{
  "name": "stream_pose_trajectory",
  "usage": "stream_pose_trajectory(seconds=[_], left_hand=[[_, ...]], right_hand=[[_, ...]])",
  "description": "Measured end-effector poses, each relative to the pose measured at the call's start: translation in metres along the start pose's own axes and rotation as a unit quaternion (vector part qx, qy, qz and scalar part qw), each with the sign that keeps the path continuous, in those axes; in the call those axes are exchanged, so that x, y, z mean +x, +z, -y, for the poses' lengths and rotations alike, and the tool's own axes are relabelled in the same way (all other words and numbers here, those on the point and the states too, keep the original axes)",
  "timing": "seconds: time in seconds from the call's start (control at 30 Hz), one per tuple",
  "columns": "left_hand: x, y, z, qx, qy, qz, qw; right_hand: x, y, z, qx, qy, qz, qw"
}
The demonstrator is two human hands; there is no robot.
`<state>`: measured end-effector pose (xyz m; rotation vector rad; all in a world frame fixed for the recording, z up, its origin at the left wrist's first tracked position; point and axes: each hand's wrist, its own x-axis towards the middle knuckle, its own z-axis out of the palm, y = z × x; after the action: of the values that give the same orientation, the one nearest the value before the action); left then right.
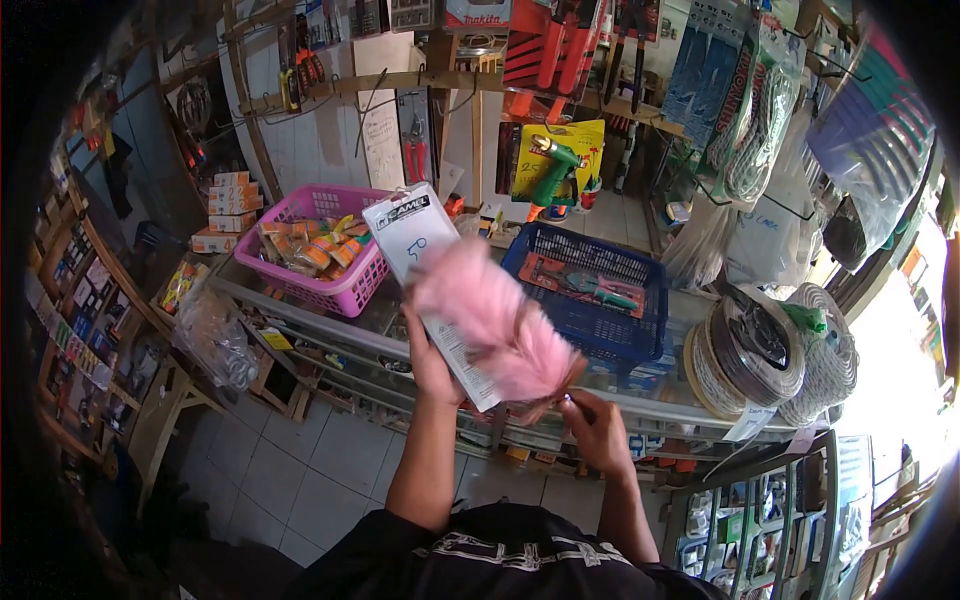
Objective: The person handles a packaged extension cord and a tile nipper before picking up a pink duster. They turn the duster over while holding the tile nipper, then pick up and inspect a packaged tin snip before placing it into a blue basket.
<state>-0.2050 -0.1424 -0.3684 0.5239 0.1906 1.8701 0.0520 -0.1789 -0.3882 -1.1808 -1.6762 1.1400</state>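
My left hand (432,362) is closed around the lower left edge of a long white package (412,228) marked CAMEL, held up at a tilt. Across the package's front lies a fluffy pink duster (492,315), blurred by motion and covering much of it. My right hand (597,432) grips the duster's handle at its lower right end. Behind the package on the left is a pink basket (350,300) with small orange-labelled packets. A blue basket (590,335) holding carded pliers (600,290) sits just beyond the duster.
Both baskets stand on a glass counter (395,343). Carded tools and a green spray nozzle (556,178) hang above it. Wire and rope coils (750,350) sit at the right end. Small boxes (233,203) are stacked at left, near a wooden stool (165,400).
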Motion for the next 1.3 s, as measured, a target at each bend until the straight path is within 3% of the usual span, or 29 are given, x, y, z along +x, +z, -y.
stream_pose_trajectory(seconds=[0.1,0.13,0.23,0.27,0.33,0.37,0.43,0.47,0.5,0.53,0.6,0.63,0.67,0.7,0.73,0.83,0.87,0.9,0.97,1.03,1.1,1.13,1.17,1.23,1.27,1.3], left_hand=[[-0.005,0.009,-0.013,-0.030,-0.077,0.055,0.995],[0.011,-0.003,-0.009,-0.156,-0.126,0.231,0.952],[0.004,0.000,-0.004,-0.042,-0.044,0.074,0.995],[-0.003,0.006,-0.002,0.060,0.011,-0.019,0.998],[0.004,-0.013,-0.010,-0.042,-0.079,0.128,0.988],[0.010,-0.025,-0.011,-0.091,-0.123,0.201,0.968],[0.003,-0.020,-0.003,0.053,-0.054,0.063,0.995],[0.000,-0.017,0.001,0.130,-0.035,-0.011,0.991],[-0.014,-0.001,-0.002,0.017,-0.007,0.020,1.000],[-0.011,-0.012,-0.002,0.008,-0.040,0.148,0.988],[0.015,-0.062,-0.006,0.029,-0.188,0.140,0.972],[0.018,-0.061,-0.009,-0.132,-0.245,0.231,0.932],[0.000,-0.060,-0.001,-0.018,-0.158,0.113,0.981],[-0.024,-0.034,0.004,0.095,-0.065,-0.009,0.993],[-0.029,-0.006,-0.001,0.124,-0.048,-0.024,0.991],[-0.012,-0.014,-0.003,-0.058,-0.141,0.271,0.950],[-0.019,-0.015,-0.009,0.108,-0.093,0.172,0.975],[-0.028,-0.001,-0.018,0.275,-0.079,0.064,0.956],[-0.037,-0.014,-0.002,0.107,-0.084,0.019,0.990],[-0.039,-0.040,0.010,0.194,-0.036,0.004,0.980],[-0.038,-0.045,0.014,0.168,-0.041,-0.011,0.985],[-0.041,-0.032,0.008,0.095,-0.105,0.044,0.989],[-0.041,-0.032,0.009,0.092,-0.106,0.047,0.989],[-0.044,-0.038,0.013,0.084,-0.107,0.053,0.989],[-0.042,-0.063,0.017,0.111,-0.073,0.118,0.984],[-0.043,-0.056,0.015,0.094,-0.090,0.098,0.987]], right_hand=[[0.001,0.000,-0.006,-0.020,-0.054,0.132,0.990],[0.000,-0.001,0.000,-0.040,-0.054,0.119,0.991],[0.002,0.009,-0.005,0.009,-0.041,0.032,0.999],[0.003,0.006,-0.010,-0.010,-0.049,0.072,0.996],[0.004,-0.002,-0.019,-0.047,-0.064,0.153,0.985],[0.004,-0.002,-0.016,-0.034,-0.060,0.127,0.990],[0.002,-0.002,-0.002,-0.006,-0.052,0.073,0.996],[0.004,-0.002,0.000,-0.006,0.005,0.058,0.998],[0.004,-0.004,0.002,-0.029,0.000,0.090,0.996],[0.004,-0.007,0.006,-0.053,-0.005,0.122,0.991],[0.002,-0.010,0.022,-0.089,-0.022,0.148,0.985],[0.005,-0.005,0.021,-0.061,-0.014,0.114,0.991],[0.010,0.000,0.017,-0.033,-0.007,0.080,0.996],[0.012,0.005,0.015,-0.005,0.001,0.046,0.999],[0.012,0.013,0.018,-0.036,-0.074,0.009,0.997],[0.018,0.009,0.034,-0.075,-0.082,0.070,0.991],[0.023,0.007,0.034,-0.067,-0.048,0.056,0.995],[0.026,0.007,0.039,-0.059,-0.056,0.044,0.996],[0.027,0.009,0.049,-0.043,-0.069,0.020,0.996],[0.037,0.004,0.041,-0.070,-0.107,0.026,0.991],[0.042,0.001,0.044,-0.078,-0.115,0.004,0.990],[0.042,0.000,0.051,-0.073,-0.106,-0.020,0.991],[0.042,0.000,0.055,-0.068,-0.096,-0.044,0.992],[0.042,-0.011,0.048,-0.078,-0.138,0.014,0.987],[0.043,-0.015,0.045,-0.083,-0.159,0.043,0.983],[0.043,-0.014,0.042,-0.062,-0.135,0.018,0.989]])
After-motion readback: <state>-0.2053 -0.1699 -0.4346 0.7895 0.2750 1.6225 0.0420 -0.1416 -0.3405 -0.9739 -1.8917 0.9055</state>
